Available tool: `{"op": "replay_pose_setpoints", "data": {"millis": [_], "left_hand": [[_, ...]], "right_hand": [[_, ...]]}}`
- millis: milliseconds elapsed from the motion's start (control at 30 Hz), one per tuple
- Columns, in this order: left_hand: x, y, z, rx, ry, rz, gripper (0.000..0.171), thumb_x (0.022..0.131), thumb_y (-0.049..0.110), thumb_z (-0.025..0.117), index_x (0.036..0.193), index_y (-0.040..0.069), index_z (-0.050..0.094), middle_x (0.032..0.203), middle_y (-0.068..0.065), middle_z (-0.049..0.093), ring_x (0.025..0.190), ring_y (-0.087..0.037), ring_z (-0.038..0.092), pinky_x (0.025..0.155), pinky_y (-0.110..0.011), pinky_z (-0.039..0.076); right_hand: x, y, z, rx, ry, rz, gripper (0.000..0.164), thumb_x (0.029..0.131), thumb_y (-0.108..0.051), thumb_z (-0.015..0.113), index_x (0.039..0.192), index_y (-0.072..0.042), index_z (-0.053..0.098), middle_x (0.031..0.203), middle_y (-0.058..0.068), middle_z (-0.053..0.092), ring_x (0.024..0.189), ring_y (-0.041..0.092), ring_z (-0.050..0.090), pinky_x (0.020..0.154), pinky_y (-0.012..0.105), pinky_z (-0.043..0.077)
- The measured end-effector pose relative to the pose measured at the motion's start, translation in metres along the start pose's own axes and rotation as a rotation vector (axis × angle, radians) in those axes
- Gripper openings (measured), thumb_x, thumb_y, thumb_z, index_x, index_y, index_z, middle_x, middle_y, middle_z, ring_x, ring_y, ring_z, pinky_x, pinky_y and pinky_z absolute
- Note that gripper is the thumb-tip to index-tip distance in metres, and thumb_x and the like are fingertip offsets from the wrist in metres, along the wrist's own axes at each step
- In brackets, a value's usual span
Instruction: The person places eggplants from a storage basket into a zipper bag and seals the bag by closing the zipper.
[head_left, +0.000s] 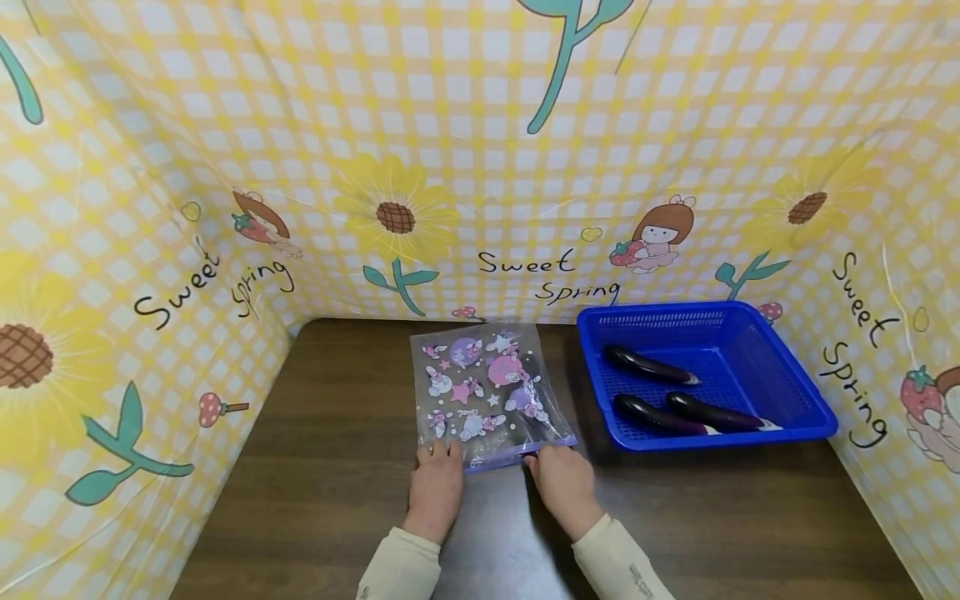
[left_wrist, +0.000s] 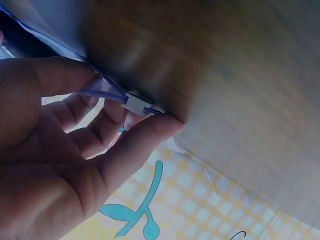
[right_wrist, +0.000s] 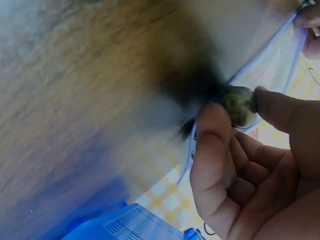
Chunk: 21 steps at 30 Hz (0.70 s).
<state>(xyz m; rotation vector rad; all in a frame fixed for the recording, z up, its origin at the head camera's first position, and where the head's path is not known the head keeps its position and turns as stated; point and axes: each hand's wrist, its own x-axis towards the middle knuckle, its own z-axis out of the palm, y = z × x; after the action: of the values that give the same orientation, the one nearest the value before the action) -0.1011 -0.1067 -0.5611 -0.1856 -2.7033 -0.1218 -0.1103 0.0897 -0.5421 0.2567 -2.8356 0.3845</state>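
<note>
A clear zip bag (head_left: 480, 392) printed with pink and purple cartoon figures lies on the table, its purple zip edge toward me. My left hand (head_left: 437, 487) holds the bag's near left corner; in the left wrist view, a white slider (left_wrist: 135, 104) sits on the purple strip between thumb and fingers. At the right part of the bag's mouth, my right hand (head_left: 564, 485) pinches the greenish stem end of an eggplant (right_wrist: 239, 106) between thumb and index finger. The eggplant's dark body shows dimly through the bag's right side, partly hidden by the print.
A blue plastic basket (head_left: 806, 408) stands on the right of the brown wooden table (head_left: 322, 500), with three eggplants (head_left: 648, 367) in it. Yellow checked cloth (head_left: 465, 125) walls the table at the back and both sides.
</note>
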Motion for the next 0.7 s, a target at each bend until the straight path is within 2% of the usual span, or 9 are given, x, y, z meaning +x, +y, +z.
{"op": "replay_pose_setpoints", "data": {"millis": [100, 267, 433, 600, 700], "left_hand": [[0.000, 0.000, 0.000, -0.007, 0.005, -0.002, 0.006, 0.085, -0.004, 0.053, 0.090, -0.001, 0.056, 0.083, -0.021, 0.056, 0.073, -0.036, 0.053, 0.040, -0.044, 0.049], [0.000, 0.000, -0.001, -0.018, 0.026, 0.000, 0.007, 0.086, -0.004, 0.051, 0.089, -0.001, 0.056, 0.083, -0.021, 0.055, 0.072, -0.036, 0.053, 0.040, -0.044, 0.049], [0.001, -0.001, -0.001, -0.022, 0.042, 0.000, 0.004, 0.085, -0.003, 0.054, 0.088, -0.001, 0.056, 0.083, -0.020, 0.055, 0.072, -0.036, 0.053, 0.040, -0.044, 0.049], [0.001, 0.000, 0.000, -0.014, 0.030, 0.000, 0.006, 0.084, -0.004, 0.058, 0.089, -0.001, 0.058, 0.083, -0.020, 0.056, 0.073, -0.036, 0.054, 0.040, -0.044, 0.049], [0.000, 0.001, 0.000, -0.013, 0.021, -0.002, 0.007, 0.084, -0.004, 0.059, 0.090, -0.001, 0.058, 0.084, -0.020, 0.056, 0.074, -0.037, 0.054, 0.040, -0.044, 0.049]], "right_hand": [[0.002, -0.001, 0.002, -0.002, -0.026, 0.022, 0.037, 0.086, -0.031, 0.078, 0.066, -0.004, 0.063, 0.063, 0.015, 0.063, 0.056, 0.036, 0.062, 0.045, 0.048, 0.047], [-0.003, -0.001, 0.000, -0.009, -0.059, 0.038, 0.042, 0.083, -0.036, 0.080, 0.067, -0.003, 0.061, 0.062, 0.015, 0.061, 0.055, 0.036, 0.062, 0.045, 0.048, 0.046], [-0.011, -0.004, -0.010, -0.015, -0.090, 0.027, 0.032, 0.078, -0.025, 0.081, 0.066, -0.006, 0.058, 0.060, 0.011, 0.059, 0.053, 0.033, 0.060, 0.044, 0.046, 0.046], [-0.014, -0.006, -0.010, -0.034, -0.032, 0.009, 0.024, 0.076, -0.008, 0.073, 0.060, -0.007, 0.054, 0.055, 0.009, 0.055, 0.048, 0.032, 0.057, 0.040, 0.045, 0.044], [-0.012, -0.005, -0.005, -0.044, -0.011, -0.001, 0.024, 0.077, -0.005, 0.070, 0.059, -0.007, 0.053, 0.055, 0.010, 0.055, 0.047, 0.032, 0.057, 0.039, 0.045, 0.043]]}}
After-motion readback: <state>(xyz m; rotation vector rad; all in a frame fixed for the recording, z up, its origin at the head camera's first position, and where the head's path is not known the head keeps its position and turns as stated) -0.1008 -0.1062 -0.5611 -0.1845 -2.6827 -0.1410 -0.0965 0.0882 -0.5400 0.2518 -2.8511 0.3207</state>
